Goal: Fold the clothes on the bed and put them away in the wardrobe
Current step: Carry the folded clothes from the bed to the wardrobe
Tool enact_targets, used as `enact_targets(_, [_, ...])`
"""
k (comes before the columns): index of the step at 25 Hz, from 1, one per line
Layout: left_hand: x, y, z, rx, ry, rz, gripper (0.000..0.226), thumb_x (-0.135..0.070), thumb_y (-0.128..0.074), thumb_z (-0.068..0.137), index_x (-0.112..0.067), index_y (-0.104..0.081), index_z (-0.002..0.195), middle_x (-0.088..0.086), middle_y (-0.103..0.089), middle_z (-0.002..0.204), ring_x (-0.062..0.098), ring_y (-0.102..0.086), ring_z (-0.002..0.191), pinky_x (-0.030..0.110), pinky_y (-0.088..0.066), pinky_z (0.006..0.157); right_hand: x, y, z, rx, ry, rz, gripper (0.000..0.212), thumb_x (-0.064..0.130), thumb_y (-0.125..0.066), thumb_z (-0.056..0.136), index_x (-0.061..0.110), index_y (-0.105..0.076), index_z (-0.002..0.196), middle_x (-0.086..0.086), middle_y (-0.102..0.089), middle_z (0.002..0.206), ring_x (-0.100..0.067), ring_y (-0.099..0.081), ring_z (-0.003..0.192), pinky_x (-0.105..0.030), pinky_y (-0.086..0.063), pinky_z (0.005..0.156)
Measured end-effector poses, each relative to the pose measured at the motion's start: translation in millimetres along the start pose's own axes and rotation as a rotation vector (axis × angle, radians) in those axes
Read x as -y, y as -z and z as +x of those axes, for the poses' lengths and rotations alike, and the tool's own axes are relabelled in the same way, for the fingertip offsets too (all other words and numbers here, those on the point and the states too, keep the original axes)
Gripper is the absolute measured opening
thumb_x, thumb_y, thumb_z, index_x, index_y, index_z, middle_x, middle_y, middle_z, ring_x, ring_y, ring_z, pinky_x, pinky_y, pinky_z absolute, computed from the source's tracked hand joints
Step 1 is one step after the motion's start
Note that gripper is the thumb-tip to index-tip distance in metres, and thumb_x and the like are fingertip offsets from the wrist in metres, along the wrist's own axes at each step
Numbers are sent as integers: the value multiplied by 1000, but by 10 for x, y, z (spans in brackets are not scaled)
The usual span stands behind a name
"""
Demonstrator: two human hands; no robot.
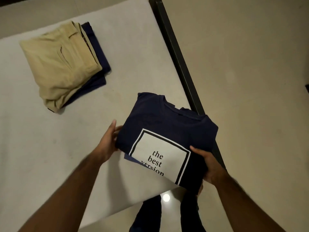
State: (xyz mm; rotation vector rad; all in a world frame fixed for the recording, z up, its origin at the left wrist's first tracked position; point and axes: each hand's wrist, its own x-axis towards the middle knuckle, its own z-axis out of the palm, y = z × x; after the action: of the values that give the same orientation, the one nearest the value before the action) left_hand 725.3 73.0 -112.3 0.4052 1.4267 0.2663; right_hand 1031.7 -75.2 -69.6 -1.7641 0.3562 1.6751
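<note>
Our left hand and right hand pinch opposite edges of the folded navy T-shirt, thumbs on top, at lower centre. Its white printed rectangle faces up. Upper left, smooth beige trousers top a dark folded garment on the flat grey bed.

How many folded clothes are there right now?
3, perhaps more hidden: a navy T-shirt held by both hands at the bed corner, beige trousers farther back, and a dark blue garment under them.
</note>
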Motion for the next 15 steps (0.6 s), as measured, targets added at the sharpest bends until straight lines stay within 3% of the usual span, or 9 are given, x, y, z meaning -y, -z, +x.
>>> enact_targets(3, [52, -226, -27, 165, 70, 304, 67, -73, -57, 82, -26, -64, 128, -6, -72, 119, 15, -68, 110, 40, -52, 97, -37, 84, -142, 17, -4, -9, 39, 30, -79, 79, 8, -72, 111, -13, -77, 103, -33, -74, 92, -43, -56, 80])
enact_targets(7, [271, -535, -392, 265, 192, 383, 63, -63, -63, 82, -18, -66, 125, 2, -74, 116, 20, -70, 108, 36, -49, 98, -59, 311, -583, 13, 50, -19, 47, 26, -80, 76, 6, -70, 118, -14, -76, 107, -33, -73, 97, -47, -56, 91])
enact_targets(11, [395, -818, -1078, 266, 294, 243, 63, -50, -81, 73, -12, -67, 122, 12, -73, 115, 29, -71, 103, 41, -54, 91, -48, 764, -1312, 76, 7, 9, 36, 18, -73, 82, 2, -70, 114, -15, -75, 106, -31, -74, 87, -36, -59, 74])
enact_targets(15, [293, -1288, -1801, 307, 239, 287, 85, -42, -94, 43, -7, -68, 116, 18, -72, 114, 30, -74, 89, 40, -57, 78, -23, 1398, -2007, 133, 41, 50, 51, 15, -82, 70, 0, -69, 117, -16, -74, 112, -29, -74, 93, -36, -60, 76])
